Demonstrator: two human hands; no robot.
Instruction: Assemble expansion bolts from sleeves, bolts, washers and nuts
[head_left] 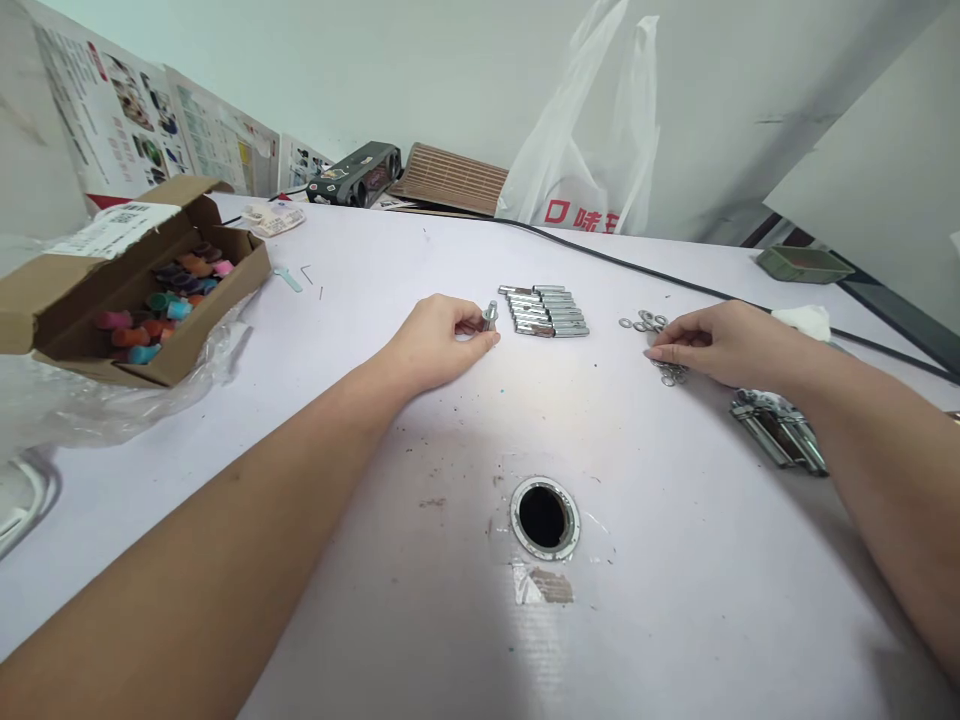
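My left hand [446,340] is closed in a pinch around a small shiny metal cylinder [490,314], which stands upright between thumb and fingers with a ring-like edge. Just right of it, a row of similar silver cylinders [551,311] lies side by side on the table. My right hand [712,340] is over a small heap of metal washers [670,373], thumb and fingertips drawn together at its edge. What is between those fingertips is hidden. More loose washers [646,321] lie just beyond the fingers. Under my right forearm rests another bundle of metal cylinders [778,430].
A round metal-rimmed hole [517,515] opens in the white table [420,620]. On the left is a cardboard box [244,262] of colourful caps. A black cable [637,268] crosses the back, near a white plastic bag [577,150]. At back right sits a green tray [802,264].
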